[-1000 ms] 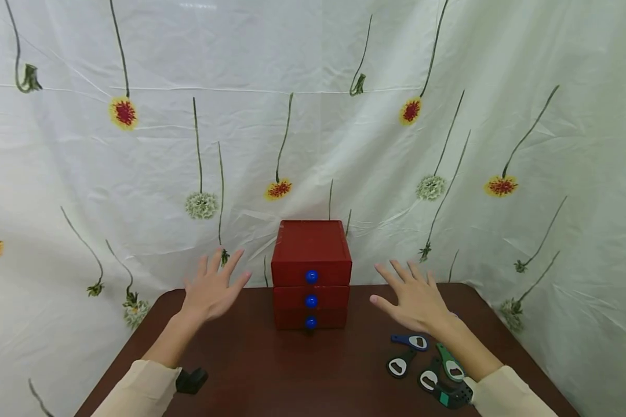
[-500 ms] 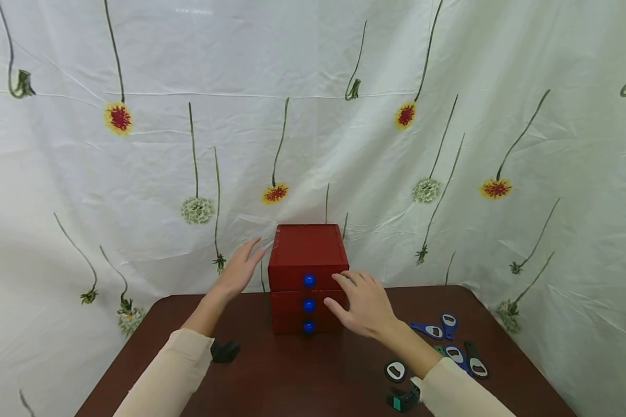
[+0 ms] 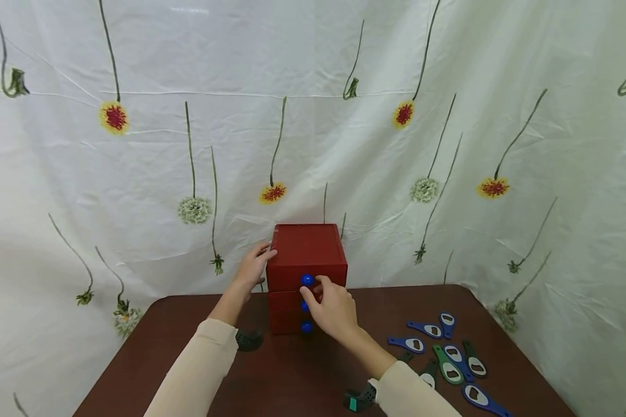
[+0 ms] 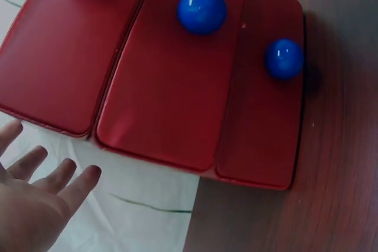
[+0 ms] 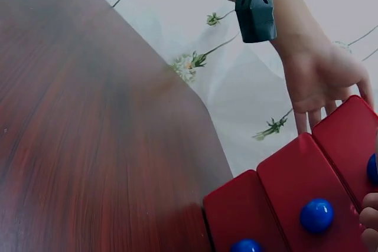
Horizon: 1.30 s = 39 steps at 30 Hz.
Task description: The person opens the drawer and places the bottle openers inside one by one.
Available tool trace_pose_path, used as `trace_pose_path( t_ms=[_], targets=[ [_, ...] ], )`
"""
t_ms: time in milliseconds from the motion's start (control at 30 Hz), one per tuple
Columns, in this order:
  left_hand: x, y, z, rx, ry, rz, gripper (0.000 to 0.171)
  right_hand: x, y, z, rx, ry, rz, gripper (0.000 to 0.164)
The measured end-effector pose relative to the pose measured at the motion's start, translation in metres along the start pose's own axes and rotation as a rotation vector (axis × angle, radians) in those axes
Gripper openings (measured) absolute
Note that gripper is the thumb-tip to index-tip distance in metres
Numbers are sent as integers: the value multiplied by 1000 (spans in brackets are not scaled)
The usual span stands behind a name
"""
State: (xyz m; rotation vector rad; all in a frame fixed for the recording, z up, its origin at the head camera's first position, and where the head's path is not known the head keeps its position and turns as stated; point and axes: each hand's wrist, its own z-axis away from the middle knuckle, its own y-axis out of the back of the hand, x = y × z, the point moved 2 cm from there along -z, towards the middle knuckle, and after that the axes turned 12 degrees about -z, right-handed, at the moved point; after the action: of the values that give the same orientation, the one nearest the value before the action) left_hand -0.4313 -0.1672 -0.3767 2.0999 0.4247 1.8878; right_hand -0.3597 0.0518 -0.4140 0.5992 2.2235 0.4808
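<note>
A red chest of drawers (image 3: 308,246) stands at the table's far edge, with three blue knobs one above another on its front. My left hand (image 3: 250,269) is at the chest's upper left side, thumb near the top edge. In the left wrist view its fingers (image 4: 74,184) are extended beside the chest; contact is unclear. My right hand (image 3: 334,307) is in front of the chest, thumb and forefinger spread near the top knob (image 3: 306,280), its other fingers bent. The right wrist view shows only some fingertips (image 5: 370,219) at the edge, and the top knob is partly cut off.
Several bottle openers, including a blue one (image 3: 485,401) and a green one (image 3: 448,365), lie on the right of the dark brown table (image 3: 292,382). A white flowered cloth (image 3: 396,52) hangs behind. Each wrist wears a dark device.
Both hands have moved inward to the chest from spread positions on either side. The right hand has come to the top knob, the left hand to the chest's left side.
</note>
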Motion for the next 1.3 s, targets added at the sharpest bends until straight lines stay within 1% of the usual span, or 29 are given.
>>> trace_pose_path(
  t_ms=[67, 167, 233, 333, 467, 533, 667, 767, 833, 933, 1067, 1167, 1300],
  targets=[
    [-2, -2, 0, 1, 12, 57, 58, -1, -5, -2, 30, -12, -12, 47],
    [-6, -3, 0, 14, 11, 107, 59, -2, -13, -5, 68, -14, -13, 48],
    [-8, -4, 1, 12, 7, 127, 58, -1, -18, -7, 97, -19, 10, 49],
    [-11, -4, 0, -11, -2, 158, 59, 2, -23, -11, 157, -6, 89, 49],
    [-14, -5, -1, -39, -6, 202, 60, 8, -28, -17, 215, 61, 192, 46],
    [-15, -5, -1, -43, -9, 214, 61, 12, -31, -19, 231, 108, 216, 46],
    [-15, -6, -2, -43, -19, 244, 61, 20, -33, -20, 276, 206, 190, 43],
    [-14, -8, -1, -35, -22, 253, 61, 23, -34, -19, 305, 252, 144, 41],
    [-13, -10, -1, -29, -20, 258, 60, 24, -34, -19, 316, 255, 109, 40],
    [-13, -12, 0, -40, -7, 301, 60, 26, -34, -17, 333, 239, 66, 40],
    [-15, -14, 2, -69, 43, 373, 60, 26, -35, -11, 339, 211, 23, 40],
    [-17, -13, 3, -71, 73, 383, 60, 24, -36, -7, 336, 202, 6, 40],
    [-13, -11, 3, -65, 71, 390, 60, 20, -35, -5, 349, 195, -15, 39]
  ],
)
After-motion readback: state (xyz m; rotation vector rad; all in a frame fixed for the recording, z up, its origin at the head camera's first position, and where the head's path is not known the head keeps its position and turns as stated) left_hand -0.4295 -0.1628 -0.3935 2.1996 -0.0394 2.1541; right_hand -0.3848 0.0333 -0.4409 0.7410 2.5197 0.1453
